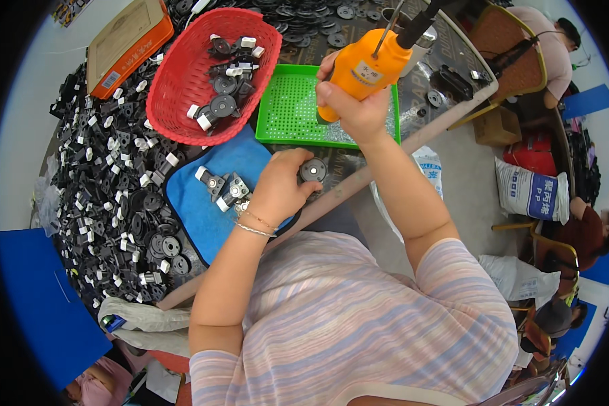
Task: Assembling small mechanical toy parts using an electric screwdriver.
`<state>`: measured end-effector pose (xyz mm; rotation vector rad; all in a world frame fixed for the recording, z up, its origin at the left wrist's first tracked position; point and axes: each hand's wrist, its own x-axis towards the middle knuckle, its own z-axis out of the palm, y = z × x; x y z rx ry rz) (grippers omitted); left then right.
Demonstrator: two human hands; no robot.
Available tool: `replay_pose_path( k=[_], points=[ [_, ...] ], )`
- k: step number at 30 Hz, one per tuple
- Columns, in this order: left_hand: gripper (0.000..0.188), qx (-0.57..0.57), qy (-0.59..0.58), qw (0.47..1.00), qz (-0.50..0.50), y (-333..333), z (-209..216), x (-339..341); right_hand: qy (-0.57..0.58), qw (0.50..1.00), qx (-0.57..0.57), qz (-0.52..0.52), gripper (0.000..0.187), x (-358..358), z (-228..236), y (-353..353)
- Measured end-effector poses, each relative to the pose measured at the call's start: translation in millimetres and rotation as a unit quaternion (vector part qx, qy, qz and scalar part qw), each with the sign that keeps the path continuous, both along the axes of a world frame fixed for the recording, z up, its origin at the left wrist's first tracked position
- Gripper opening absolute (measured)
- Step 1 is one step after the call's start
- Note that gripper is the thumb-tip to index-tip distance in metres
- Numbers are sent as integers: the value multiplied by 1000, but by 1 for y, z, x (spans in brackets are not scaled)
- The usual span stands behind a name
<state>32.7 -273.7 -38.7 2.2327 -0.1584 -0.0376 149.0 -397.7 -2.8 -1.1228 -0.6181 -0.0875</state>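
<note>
My right hand (pixel 358 108) is wrapped round an orange electric screwdriver (pixel 367 66), held above the green perforated tray (pixel 277 128). A dark cord runs up from the tool. Near the table's front edge my left hand (pixel 287 179) grips a round dark wheel (pixel 313 170) between thumb and fingers. Beside that hand, several black-and-white caster parts (pixel 230 191) lie on a blue cloth (pixel 195 193). Small shiny pieces, perhaps screws, lie at the right end of the tray; they are too small to make out.
A red basket (pixel 162 101) with assembled parts stands beyond the cloth. Heaped black and white pieces (pixel 108 169) cover the table's left side. An orange box (pixel 125 47) lies at the back left. White sacks (pixel 531 189) and seated people are off to the right.
</note>
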Motion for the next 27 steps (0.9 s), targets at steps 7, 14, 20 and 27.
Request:
replay_pose_path(
  k=[7, 14, 20, 27],
  points=[
    [47, -25, 5, 1000, 17, 0, -3, -2, -15, 1000, -10, 11, 28, -2, 3, 1],
    [47, -34, 2, 999, 20, 0, -6, -3, -18, 1000, -23, -6, 26, -4, 3, 2],
    [47, -44, 10, 999, 24, 0, -5, -3, -15, 1000, -27, 8, 24, 0, 2, 0],
    [47, -50, 1, 998, 23, 2, -8, -4, -29, 994, 22, 101, 23, -20, 33, -21]
  ],
)
